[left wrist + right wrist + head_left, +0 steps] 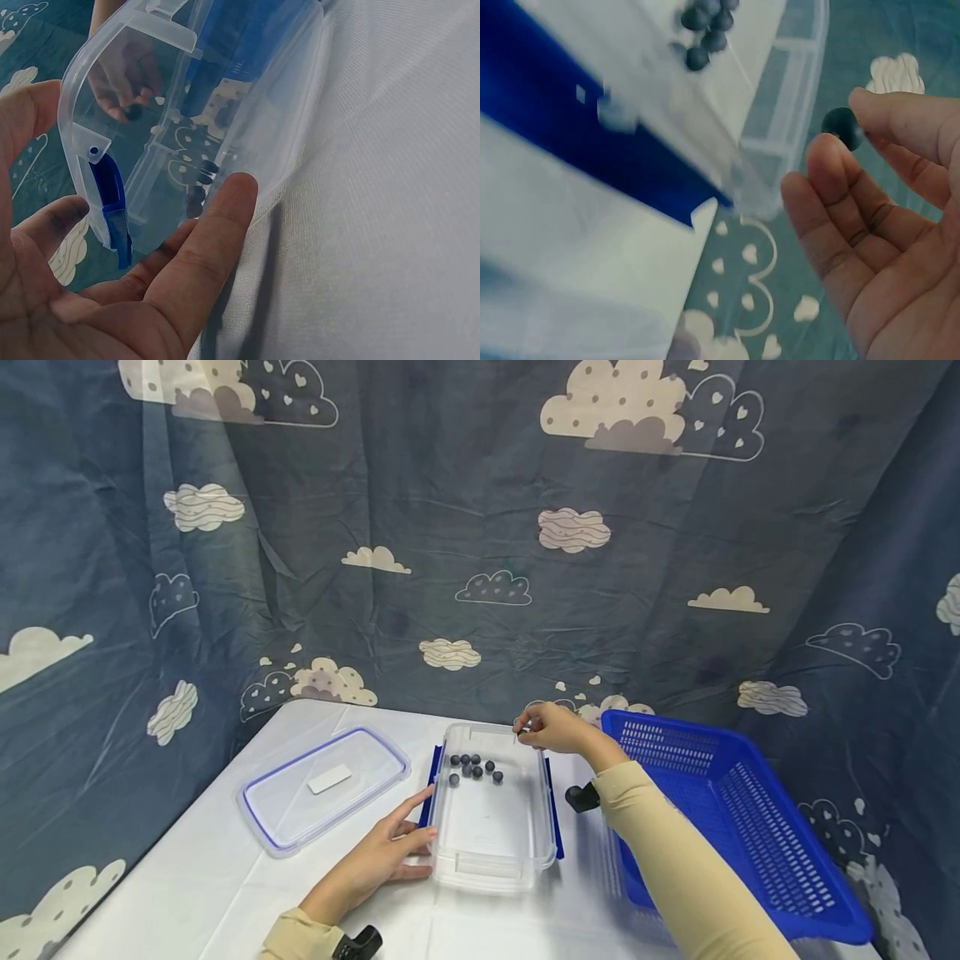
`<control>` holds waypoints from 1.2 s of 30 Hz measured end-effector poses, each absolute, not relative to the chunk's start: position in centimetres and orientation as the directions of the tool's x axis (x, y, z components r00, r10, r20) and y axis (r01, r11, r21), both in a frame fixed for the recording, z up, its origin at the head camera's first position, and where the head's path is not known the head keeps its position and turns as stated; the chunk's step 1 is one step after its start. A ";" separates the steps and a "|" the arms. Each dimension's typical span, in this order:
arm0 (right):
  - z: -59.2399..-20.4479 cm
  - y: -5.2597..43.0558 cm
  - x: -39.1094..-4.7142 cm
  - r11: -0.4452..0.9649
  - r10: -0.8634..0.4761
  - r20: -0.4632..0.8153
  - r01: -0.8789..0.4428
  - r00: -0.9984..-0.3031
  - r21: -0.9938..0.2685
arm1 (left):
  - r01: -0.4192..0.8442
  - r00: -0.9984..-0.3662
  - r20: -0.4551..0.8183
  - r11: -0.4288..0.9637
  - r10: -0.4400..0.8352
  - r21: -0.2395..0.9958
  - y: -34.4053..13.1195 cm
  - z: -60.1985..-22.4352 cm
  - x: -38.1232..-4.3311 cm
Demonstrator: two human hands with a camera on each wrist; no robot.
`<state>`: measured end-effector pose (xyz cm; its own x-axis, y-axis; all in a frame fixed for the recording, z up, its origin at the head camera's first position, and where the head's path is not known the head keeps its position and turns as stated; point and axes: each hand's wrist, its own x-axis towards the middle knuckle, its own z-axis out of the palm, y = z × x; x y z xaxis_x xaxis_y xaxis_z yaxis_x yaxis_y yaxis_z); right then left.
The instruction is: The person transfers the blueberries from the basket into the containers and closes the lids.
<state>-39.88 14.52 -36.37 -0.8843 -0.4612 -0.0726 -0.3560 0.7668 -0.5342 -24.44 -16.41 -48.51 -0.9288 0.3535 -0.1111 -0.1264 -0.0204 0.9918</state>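
A clear plastic container [487, 867] with blue side clips stands uncovered in the middle of the white table. Several dark blueberries [477, 772] lie on its floor toward the far end. My left hand [375, 856] is at the container's left side, its fingers spread and touching the wall around a blue clip [112, 195]. Over the far right corner, my right hand [558, 729] pinches one blueberry [841, 127] between thumb and fingertips, above the rim in the head view.
Left of the container lies its clear lid [292, 806] with a blue seal and a white label [329, 778]. A blue plastic basket [780, 810] stands at the right, partly behind the right sleeve. A dark curtain [465, 510] with cloud prints hangs behind the table.
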 end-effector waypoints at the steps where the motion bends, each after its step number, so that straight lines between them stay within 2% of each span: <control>1: -36.5 14.1 -39.8 0.770 -0.466 -0.086 -0.355 -0.881 -0.530 | -0.124 -0.929 -0.109 -0.021 0.354 0.992 -16.4 -48.5 -24.5; 11: -38.1 10.3 -39.4 0.794 -0.521 -0.239 -0.364 -0.819 -0.486 | -0.118 -0.928 -0.105 -0.014 0.358 0.993 -16.4 -48.5 -24.7; 20: -39.4 8.4 -38.3 0.825 -0.462 -0.340 -0.256 -0.819 -0.503 | -0.120 -0.928 -0.108 -0.013 0.357 0.993 -16.3 -48.4 -24.8; 36: -40.7 7.6 -38.3 0.851 -0.443 -0.354 -0.262 -0.824 -0.455 | -0.122 -0.926 -0.109 -0.015 0.361 0.992 -16.5 -48.5 -24.7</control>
